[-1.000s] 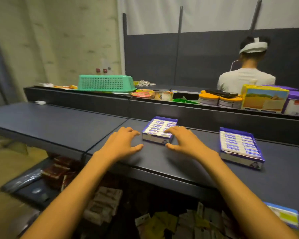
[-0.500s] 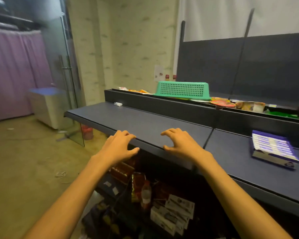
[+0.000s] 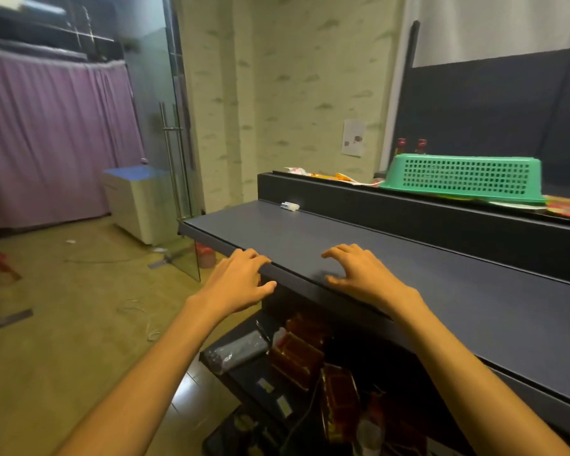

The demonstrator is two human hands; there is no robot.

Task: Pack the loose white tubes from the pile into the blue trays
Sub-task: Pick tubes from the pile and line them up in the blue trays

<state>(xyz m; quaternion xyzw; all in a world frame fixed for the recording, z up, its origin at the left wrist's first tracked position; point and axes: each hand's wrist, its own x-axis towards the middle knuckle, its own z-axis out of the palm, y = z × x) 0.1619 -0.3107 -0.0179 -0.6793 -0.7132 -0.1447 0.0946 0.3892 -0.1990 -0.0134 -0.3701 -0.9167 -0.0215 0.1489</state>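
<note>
Left hand [image 3: 236, 284]: empty, fingers loosely curled over the front lip of the tabletop [image 3: 425, 274], thumb hanging below the edge; it reads as a steadying rest, not a grasp. Right hand [image 3: 359, 274]: also empty, fingers bent and spread, tips on or just above the tabletop surface, gripping nothing. Both hands sit side by side at the near edge, likely bracing the body while the head looks toward the left end of the bench. Tubes, trays: none in view; neither the pile nor any blue tray shows in this frame, so their place cannot be told from here. One small white item [image 3: 289, 206]: lies alone at the far back corner of the tabletop, against the raised ledge, well apart from both hands; too small to say whether it is a tube. Basket [image 3: 464, 177]: green, perforated, upside down on the upper ledge, over flat wrappers. Lower shelf [image 3: 277, 383]: under the tabletop, holding dark red boxes and a grey wrapped bundle, apparently stored stock. Cabinet [image 3: 135, 199]: white, on the floor by a glass door. Judgement: no packing in hand at this moment; the hands need work brought back within reach.
</note>
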